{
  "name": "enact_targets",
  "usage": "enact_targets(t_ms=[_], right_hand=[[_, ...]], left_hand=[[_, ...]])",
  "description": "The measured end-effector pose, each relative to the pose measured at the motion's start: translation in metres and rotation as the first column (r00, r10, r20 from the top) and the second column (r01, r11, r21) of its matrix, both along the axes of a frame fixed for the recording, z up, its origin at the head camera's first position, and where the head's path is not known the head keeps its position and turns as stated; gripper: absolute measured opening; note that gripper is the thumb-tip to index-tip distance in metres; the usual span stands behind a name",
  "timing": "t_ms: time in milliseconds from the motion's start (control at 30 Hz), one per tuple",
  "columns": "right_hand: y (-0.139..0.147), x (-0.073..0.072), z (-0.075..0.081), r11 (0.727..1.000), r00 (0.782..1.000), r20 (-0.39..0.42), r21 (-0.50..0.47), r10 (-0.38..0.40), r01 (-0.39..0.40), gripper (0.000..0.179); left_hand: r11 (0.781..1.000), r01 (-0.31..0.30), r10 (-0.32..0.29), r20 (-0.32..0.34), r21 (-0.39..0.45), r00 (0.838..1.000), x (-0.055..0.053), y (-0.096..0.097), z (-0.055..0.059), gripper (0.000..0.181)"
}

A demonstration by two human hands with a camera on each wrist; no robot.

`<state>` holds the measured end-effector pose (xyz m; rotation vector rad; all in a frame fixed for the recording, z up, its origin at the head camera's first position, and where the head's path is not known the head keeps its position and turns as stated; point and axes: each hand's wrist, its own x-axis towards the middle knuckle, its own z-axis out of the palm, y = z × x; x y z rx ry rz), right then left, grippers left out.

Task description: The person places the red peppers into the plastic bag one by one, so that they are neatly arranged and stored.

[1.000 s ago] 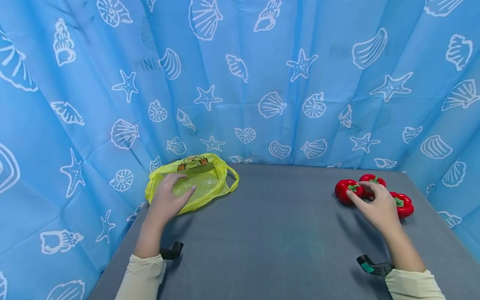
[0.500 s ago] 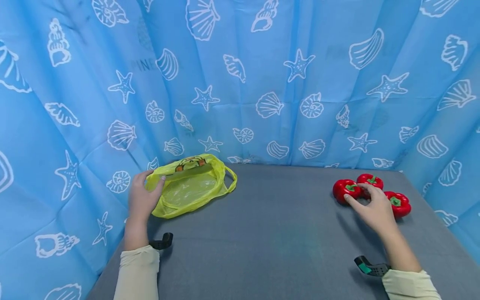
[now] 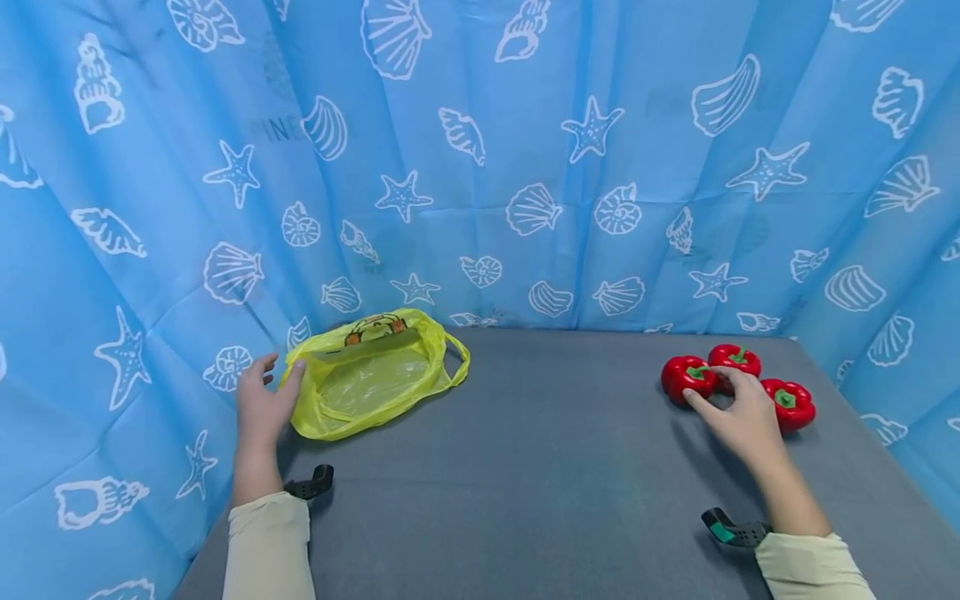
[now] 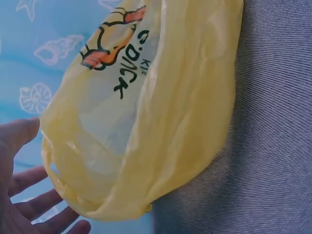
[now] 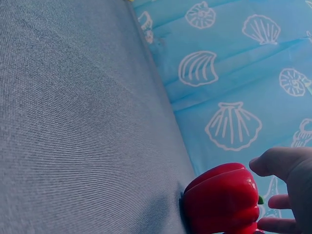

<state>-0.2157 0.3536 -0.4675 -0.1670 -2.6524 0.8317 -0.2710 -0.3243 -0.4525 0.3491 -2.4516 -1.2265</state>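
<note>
A yellow plastic bag [image 3: 352, 427] lies on its side with its mouth open towards me; a duck print [image 4: 109, 48] shows on it. My left hand [image 3: 262, 408] is at the bag's left end, thumb and fingers spread beside the rim, gripping nothing. On the right lie three red bell peppers: a left one [image 3: 678, 381], a back one [image 3: 731, 358] and a right one [image 3: 797, 408]. Over the left pepper hovers my right hand [image 3: 750, 421], its thumb and fingers parted near the green stem. In the right wrist view, the thumb [image 5: 270, 165] stays just above a pepper [image 5: 222, 200].
A grey cloth-covered table [image 3: 540, 467] stretches between the bag and the peppers. Behind it and along both sides hangs a blue curtain [image 3: 450, 233] with white seashell prints. Each wrist wears a black camera mount [image 3: 311, 482].
My left hand has moved left, from in front of the bag's mouth to beside its left end. The right hand stays over the peppers. The whole head view has shifted slightly.
</note>
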Motion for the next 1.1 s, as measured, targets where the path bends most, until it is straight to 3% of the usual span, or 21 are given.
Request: enact_targets(t_ms=[200, 500, 833, 1100], right_hand=[[-0.005, -0.005, -0.002, 1.0, 1.0, 0.006, -0.008, -0.005, 0.005, 0.073], [-0.004, -0.01, -0.008, 0.997, 0.999, 0.015, -0.063, -0.035, 0.036, 0.081], [-0.008, -0.014, -0.01, 0.983, 0.985, 0.09, -0.092, -0.15, 0.158, 0.092], [-0.015, -0.027, -0.011, 0.982, 0.981, 0.113, -0.088, -0.158, 0.168, 0.092]], left_hand=[[1.0, 0.018, -0.019, 0.036, 0.024, 0.999, 0.003, -0.005, -0.004, 0.078], [0.998, 0.031, -0.034, 0.074, 0.047, 0.997, 0.0, 0.001, -0.004, 0.081], [0.998, 0.053, -0.055, 0.059, 0.039, 0.997, -0.006, 0.002, -0.013, 0.079], [0.999, 0.018, -0.022, 0.107, 0.035, 0.994, -0.007, -0.002, -0.016, 0.078]])
